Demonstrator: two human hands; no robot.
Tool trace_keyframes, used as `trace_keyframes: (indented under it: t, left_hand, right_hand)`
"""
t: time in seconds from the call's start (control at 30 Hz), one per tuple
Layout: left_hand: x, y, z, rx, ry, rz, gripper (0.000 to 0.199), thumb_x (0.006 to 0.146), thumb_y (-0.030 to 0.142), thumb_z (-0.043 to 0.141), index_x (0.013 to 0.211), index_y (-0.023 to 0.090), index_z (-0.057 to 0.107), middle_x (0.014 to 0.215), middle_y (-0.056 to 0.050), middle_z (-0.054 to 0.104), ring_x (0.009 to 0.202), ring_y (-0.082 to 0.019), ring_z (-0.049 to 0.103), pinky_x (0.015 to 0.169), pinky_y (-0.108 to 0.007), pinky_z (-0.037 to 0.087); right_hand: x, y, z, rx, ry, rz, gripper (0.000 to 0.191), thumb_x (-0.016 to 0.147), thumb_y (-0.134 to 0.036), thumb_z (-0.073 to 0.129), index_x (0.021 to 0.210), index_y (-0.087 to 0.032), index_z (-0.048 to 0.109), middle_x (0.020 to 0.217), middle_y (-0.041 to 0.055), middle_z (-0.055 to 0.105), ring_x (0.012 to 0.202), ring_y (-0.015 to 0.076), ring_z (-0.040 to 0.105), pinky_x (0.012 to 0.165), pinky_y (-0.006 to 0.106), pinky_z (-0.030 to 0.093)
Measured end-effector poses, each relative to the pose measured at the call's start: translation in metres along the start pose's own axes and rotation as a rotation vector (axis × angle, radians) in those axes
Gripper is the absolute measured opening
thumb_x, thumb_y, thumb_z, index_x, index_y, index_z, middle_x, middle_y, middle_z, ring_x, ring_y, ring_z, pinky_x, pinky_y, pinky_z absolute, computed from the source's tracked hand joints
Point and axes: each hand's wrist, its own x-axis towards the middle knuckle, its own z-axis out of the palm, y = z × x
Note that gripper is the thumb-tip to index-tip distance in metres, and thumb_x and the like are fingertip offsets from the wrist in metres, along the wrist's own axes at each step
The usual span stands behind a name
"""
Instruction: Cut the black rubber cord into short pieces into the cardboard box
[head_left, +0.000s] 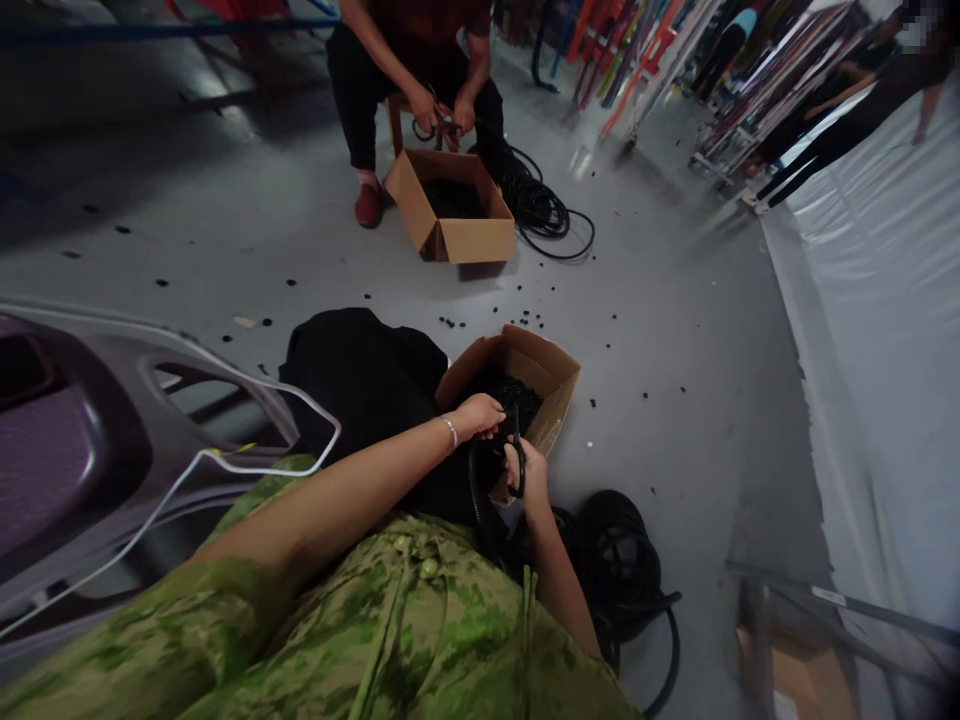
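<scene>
My right hand point(531, 475) grips a pair of black-handled scissors point(517, 462), its blades pointing up over an open cardboard box point(559, 385). Closed around a black ribbed hose point(474, 480) is my left hand point(480, 415), with a bracelet on the wrist. The hose hangs down from that hand toward my lap. Small cut black pieces point(525, 398) fill the box's bottom. The exact spot where blades and hose meet is too dark to make out.
A coil of black hose point(619, 550) lies on the floor at my right. Across from me a seated person point(420, 60) works over another cardboard box point(480, 240), beside a second hose coil point(544, 205). A purple-grey chair point(112, 450) with a white cable stands left. Black bits dot the floor.
</scene>
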Motion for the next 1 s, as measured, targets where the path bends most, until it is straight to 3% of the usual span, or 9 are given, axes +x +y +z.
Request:
trace_keyframes:
  t: [0.23, 0.37, 0.53, 1.0]
  left_hand:
    - [0.001, 0.000, 0.000, -0.126, -0.012, 0.016, 0.019, 0.087, 0.017, 0.059, 0.068, 0.013, 0.058, 0.053, 0.004, 0.050, 0.037, -0.005, 0.039, 0.040, -0.018, 0.028]
    - [0.003, -0.001, 0.001, -0.157, -0.019, 0.067, 0.018, 0.086, 0.021, 0.061, 0.070, 0.013, 0.061, 0.055, 0.004, 0.051, 0.040, -0.004, 0.040, 0.040, -0.018, 0.028]
    - [0.005, -0.001, 0.002, -0.126, -0.021, 0.072, 0.020, 0.088, 0.021, 0.058, 0.070, 0.012, 0.061, 0.055, 0.004, 0.051, 0.040, -0.005, 0.039, 0.041, -0.018, 0.029]
    - [0.009, -0.006, 0.002, -0.038, -0.037, 0.147, 0.022, 0.086, 0.029, 0.061, 0.072, 0.012, 0.066, 0.055, 0.003, 0.053, 0.040, -0.005, 0.039, 0.039, -0.018, 0.026]
  right_hand:
    - [-0.001, 0.006, -0.001, 0.122, -0.047, 0.044, 0.054, 0.084, -0.050, 0.057, 0.124, -0.014, 0.059, 0.069, -0.0017, 0.059, 0.049, 0.0095, 0.049, 0.048, 0.021, 0.042]
    - [-0.006, -0.002, -0.004, 0.155, -0.085, 0.017, 0.048, 0.085, -0.048, 0.058, 0.122, -0.017, 0.059, 0.078, 0.0011, 0.063, 0.064, 0.0129, 0.057, 0.061, 0.023, 0.048]
    - [-0.006, -0.013, -0.002, 0.149, -0.104, -0.032, 0.042, 0.087, -0.045, 0.058, 0.119, -0.019, 0.061, 0.083, 0.0013, 0.064, 0.068, 0.0134, 0.058, 0.068, 0.024, 0.048]
    - [0.003, -0.019, -0.004, 0.068, -0.109, -0.049, 0.040, 0.087, -0.043, 0.056, 0.119, -0.018, 0.061, 0.083, 0.0013, 0.063, 0.067, 0.0130, 0.056, 0.067, 0.023, 0.048]
